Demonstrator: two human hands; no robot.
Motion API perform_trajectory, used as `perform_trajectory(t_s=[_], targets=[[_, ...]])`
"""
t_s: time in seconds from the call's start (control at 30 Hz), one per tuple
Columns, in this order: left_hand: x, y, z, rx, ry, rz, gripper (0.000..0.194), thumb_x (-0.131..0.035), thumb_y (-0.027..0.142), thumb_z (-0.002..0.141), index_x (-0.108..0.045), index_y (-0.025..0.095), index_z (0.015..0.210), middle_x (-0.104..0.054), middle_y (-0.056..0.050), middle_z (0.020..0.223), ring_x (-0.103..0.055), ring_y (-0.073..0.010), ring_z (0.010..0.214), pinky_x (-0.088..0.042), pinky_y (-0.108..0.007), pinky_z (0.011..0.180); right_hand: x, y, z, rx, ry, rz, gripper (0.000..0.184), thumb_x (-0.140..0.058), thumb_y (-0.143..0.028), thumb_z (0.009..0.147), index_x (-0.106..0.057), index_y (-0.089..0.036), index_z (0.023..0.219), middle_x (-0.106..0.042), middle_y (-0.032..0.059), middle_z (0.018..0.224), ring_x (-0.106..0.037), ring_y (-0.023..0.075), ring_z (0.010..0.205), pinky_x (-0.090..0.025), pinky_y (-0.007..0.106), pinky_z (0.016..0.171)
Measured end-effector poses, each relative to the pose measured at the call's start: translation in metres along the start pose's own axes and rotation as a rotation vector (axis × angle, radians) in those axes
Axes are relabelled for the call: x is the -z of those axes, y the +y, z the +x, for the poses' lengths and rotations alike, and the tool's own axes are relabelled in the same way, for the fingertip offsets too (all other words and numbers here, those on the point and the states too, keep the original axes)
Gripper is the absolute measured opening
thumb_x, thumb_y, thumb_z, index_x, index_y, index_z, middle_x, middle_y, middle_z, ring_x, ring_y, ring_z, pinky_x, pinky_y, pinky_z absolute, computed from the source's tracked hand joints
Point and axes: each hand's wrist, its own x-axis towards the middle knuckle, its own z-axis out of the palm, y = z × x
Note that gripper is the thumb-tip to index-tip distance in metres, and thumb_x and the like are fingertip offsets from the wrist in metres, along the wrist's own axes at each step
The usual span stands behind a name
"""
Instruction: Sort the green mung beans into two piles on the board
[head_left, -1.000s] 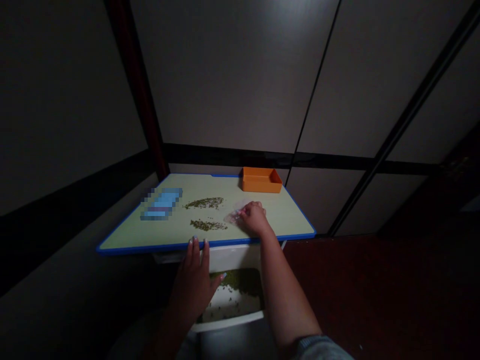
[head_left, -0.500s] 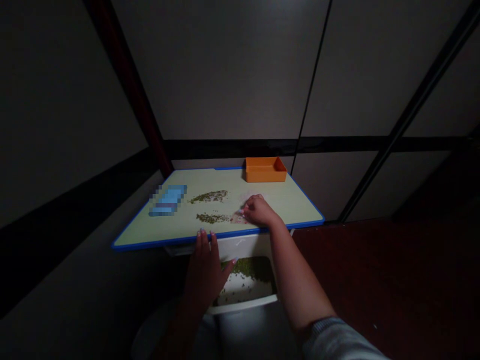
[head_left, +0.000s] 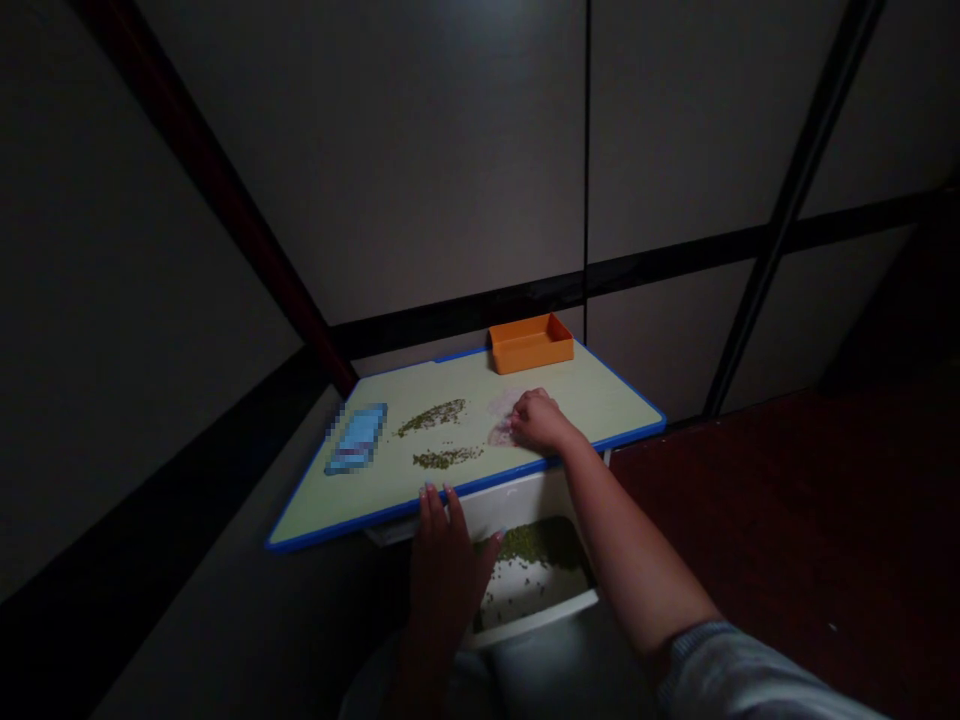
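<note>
My right hand [head_left: 537, 420] is closed, fingers curled down over a pale pinkish, thin patch [head_left: 501, 432] on the tabletop [head_left: 375, 500]. Its fingertips are hidden, so what they grip is not clear. My left hand [head_left: 446, 555] is open, fingers apart, with the fingertips at the table's blue front edge. Two strips of small green beans, a farther one [head_left: 433, 415] and a nearer one [head_left: 446, 458], lie left of the right hand. Below the edge, a white bin [head_left: 536, 618] holds more green beans [head_left: 532, 540], partly covered by my left thumb.
An orange open box [head_left: 532, 352] stands at the back of the table. Toward the left edge lies a blue, blurred-out flat item [head_left: 358, 438]. Panelled walls [head_left: 450, 180] close in behind and to the left. Dark red floor [head_left: 787, 500] shows at right.
The camera has turned, so the table appears tilted and shifted. My right hand has shifted slightly on the pinkish patch, its fingers more curled. My left hand stays at the front edge.
</note>
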Motion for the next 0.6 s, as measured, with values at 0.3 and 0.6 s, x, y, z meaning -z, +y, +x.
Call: perform_trajectory(t_s=[0.3, 0.6], targets=[[0.002, 0.002, 0.002, 0.031, -0.027, -0.012, 0.077, -0.051, 0.051, 0.08, -0.036, -0.002, 0.134, -0.033, -0.035, 0.143, -0.029, -0.0419, 0.138, -0.039, -0.052, 0.101, 0.005, -0.004, -0.003, -0.013, 0.026, 0.008, 0.024, -0.049, -0.032, 0.088, -0.069, -0.018, 0.087, -0.062, 0.0094, 0.106, -0.044, 0.0225, 0.107, -0.034, 0.033, 0.088], [0.003, 0.003, 0.001, 0.055, -0.039, -0.027, 0.078, -0.049, 0.055, 0.08, -0.036, 0.0, 0.135, -0.033, -0.033, 0.145, -0.028, -0.0401, 0.139, -0.043, -0.051, 0.097, 0.001, -0.011, -0.005, -0.024, 0.0, -0.114, 0.029, -0.048, -0.035, 0.089, -0.071, -0.018, 0.098, -0.061, 0.0126, 0.112, -0.042, 0.0262, 0.111, -0.034, 0.038, 0.09]])
